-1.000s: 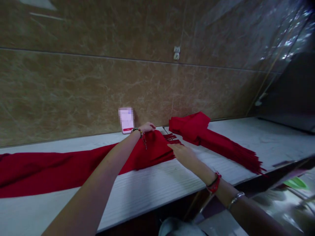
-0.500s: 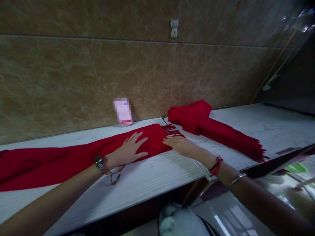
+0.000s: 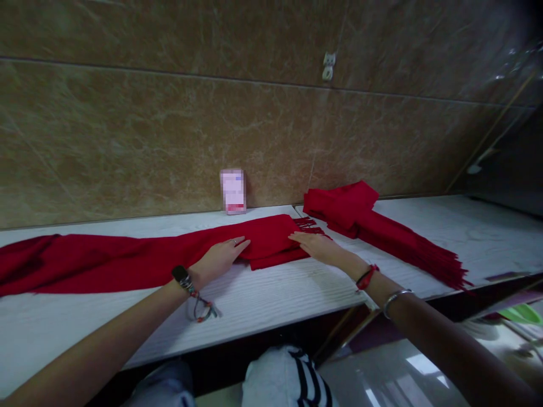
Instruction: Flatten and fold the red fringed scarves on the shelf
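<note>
A long red scarf point(image 3: 139, 260) with a fringed end lies stretched along the white wood-grain surface. On its near edge, left of the fringed end, rests my left hand point(image 3: 216, 261), open, thumb and fingers extended; some fingertips are hard to make out. The cloth is displaced and shaded beside it. Close to the fringe point(image 3: 307, 222), my right hand point(image 3: 318, 249) lies flat and open on the scarf, fingers together and stretched out. A second red scarf point(image 3: 365, 217), folded and crossed over itself with its fringe toward the right, lies beyond my right hand.
Against the brown tiled wall point(image 3: 169, 135) leans a blurred pink-white rectangular item point(image 3: 233, 192). A small white hook point(image 3: 328, 66) is fixed higher up. The white surface point(image 3: 263, 294) ends at a front edge above my knees, and a green item point(image 3: 521, 312) shows low at right.
My left hand has drawn its spread fingers closer together and shifted the scarf's near edge away from me. My right hand stays by the fringe. The view has turned slightly left.
</note>
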Motion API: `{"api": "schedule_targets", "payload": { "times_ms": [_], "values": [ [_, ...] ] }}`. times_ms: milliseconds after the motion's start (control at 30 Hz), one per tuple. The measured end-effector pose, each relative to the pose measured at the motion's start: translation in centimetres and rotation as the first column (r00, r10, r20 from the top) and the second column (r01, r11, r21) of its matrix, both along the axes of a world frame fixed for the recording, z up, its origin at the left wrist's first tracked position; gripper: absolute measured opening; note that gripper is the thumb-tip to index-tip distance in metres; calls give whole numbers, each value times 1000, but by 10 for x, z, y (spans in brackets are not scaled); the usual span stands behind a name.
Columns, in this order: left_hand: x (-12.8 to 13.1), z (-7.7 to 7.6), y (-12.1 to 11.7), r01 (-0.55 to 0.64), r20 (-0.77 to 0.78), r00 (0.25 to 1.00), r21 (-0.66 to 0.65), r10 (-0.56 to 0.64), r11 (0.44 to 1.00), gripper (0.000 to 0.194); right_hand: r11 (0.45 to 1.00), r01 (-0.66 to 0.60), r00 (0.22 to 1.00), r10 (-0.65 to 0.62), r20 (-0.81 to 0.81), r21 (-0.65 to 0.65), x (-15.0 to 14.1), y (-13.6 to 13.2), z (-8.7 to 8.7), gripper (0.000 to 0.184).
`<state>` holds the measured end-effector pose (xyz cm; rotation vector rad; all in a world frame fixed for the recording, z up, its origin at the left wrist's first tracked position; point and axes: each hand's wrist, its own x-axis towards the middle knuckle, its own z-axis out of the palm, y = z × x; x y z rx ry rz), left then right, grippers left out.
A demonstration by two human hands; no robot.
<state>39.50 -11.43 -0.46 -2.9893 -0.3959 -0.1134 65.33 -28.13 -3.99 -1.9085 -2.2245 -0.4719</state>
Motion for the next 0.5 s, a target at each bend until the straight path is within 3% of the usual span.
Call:
{"api": "schedule_targets", "payload": {
  "times_ms": [100,200,333,500],
  "values": [
    [-6,4,4,21,102,994,22,-23,1000,63,999,20,998,-17,-60,42,2,-3,2,47],
    [-19,0,2,77,47,996,55,-79,996,72,1000,-26,997,27,-70,12,0,-12,2,50],
    [-31,-15,-6,23,-118,993,26,-19,999,74,998,-37,999,36,-18,-58,-4,-24,-4,55],
    [-26,-16,-2,-19,-12,1000,0,19,1000,66,998,44,998,-42,39,-47,-5,-20,-2,57]
  ]
}}
